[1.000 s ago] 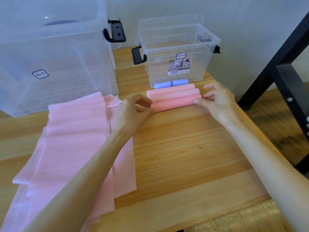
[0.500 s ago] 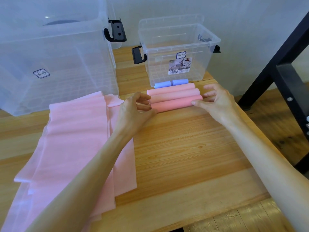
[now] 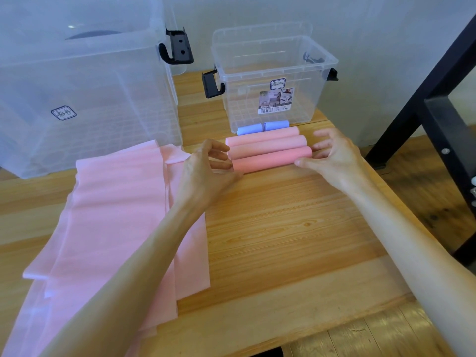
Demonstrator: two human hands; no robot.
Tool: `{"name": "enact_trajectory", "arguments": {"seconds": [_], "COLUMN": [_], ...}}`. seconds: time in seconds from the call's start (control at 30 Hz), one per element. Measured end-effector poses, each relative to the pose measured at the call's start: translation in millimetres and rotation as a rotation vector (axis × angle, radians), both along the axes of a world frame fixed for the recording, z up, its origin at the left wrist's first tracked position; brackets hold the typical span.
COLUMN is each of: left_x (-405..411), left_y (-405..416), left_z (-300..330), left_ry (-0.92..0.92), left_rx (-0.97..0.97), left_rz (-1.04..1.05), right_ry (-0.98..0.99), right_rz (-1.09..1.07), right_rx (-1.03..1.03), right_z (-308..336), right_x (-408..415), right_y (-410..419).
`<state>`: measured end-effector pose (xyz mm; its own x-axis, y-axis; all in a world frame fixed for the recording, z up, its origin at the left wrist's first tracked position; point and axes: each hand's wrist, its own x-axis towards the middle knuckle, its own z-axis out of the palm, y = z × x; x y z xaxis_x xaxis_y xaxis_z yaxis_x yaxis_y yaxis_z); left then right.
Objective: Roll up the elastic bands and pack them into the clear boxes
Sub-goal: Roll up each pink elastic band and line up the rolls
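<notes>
Three smooth pink rolls (image 3: 268, 150) lie side by side near the desk's (image 3: 296, 228) far edge, before the small box (image 3: 273, 81). The left hand (image 3: 206, 173) and right hand (image 3: 334, 155) bracket the nearest roll's ends, fingers loosely spread, touching it. Flat pink bands (image 3: 116, 215) cover the left side.

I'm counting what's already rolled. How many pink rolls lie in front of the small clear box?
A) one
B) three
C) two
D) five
B: three pink rolls lie side by side before the small clear box, between both hands.
</notes>
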<state>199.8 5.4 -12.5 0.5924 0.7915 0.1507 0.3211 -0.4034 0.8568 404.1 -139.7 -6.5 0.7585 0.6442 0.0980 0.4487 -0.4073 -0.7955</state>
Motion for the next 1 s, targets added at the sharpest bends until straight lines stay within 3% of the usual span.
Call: {"name": "enact_trajectory", "arguments": {"seconds": [1.0], "left_x": [5.9], "left_y": [5.0], "left_z": [0.9], "left_ry": [0.061], "left_rx": [0.063], "left_rz": [0.053], "right_ry": [-0.042], "right_rz": [-0.029], "right_rx": [-0.005], "right_z": [-0.7], "right_x": [3.4], "right_y": [6.0]}}
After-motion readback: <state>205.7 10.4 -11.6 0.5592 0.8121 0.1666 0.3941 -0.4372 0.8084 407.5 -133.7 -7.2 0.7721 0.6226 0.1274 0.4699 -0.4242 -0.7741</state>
